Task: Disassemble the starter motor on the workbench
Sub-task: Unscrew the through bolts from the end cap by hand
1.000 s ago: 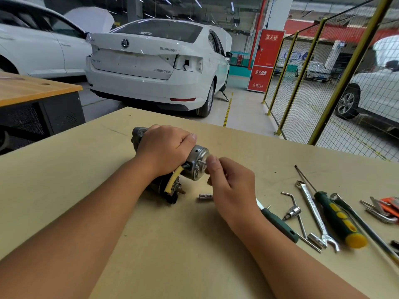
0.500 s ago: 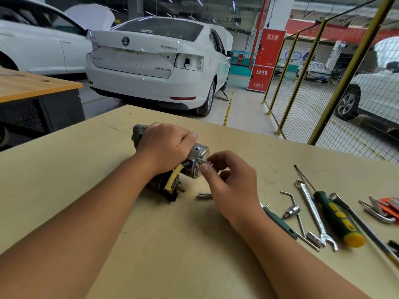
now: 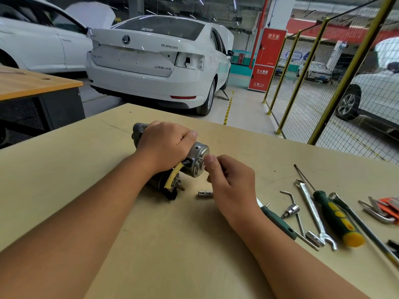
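Note:
The starter motor (image 3: 197,157) lies on its side on the tan workbench (image 3: 64,180), silver end cap toward the right. A yellow cable (image 3: 172,175) curves down to its dark solenoid. My left hand (image 3: 166,145) grips the motor body from above. At the end cap, my right hand (image 3: 228,180) pinches a thin bolt (image 3: 204,159) that sticks out of it, thumb and fingertips closed around it. A small silver socket (image 3: 205,193) rests on the bench just under my right hand.
Tools lie to the right: a green-handled driver (image 3: 278,221) partly under my right forearm, an L-shaped socket wrench (image 3: 293,209), a combination spanner (image 3: 313,212), a green and yellow screwdriver (image 3: 336,216), hex keys (image 3: 380,209). Beyond the bench stand white cars and a yellow mesh fence.
My right hand's fingers shifted on the bolt at the end cap, as in a turning motion. The left hand kept its grip on the motor.

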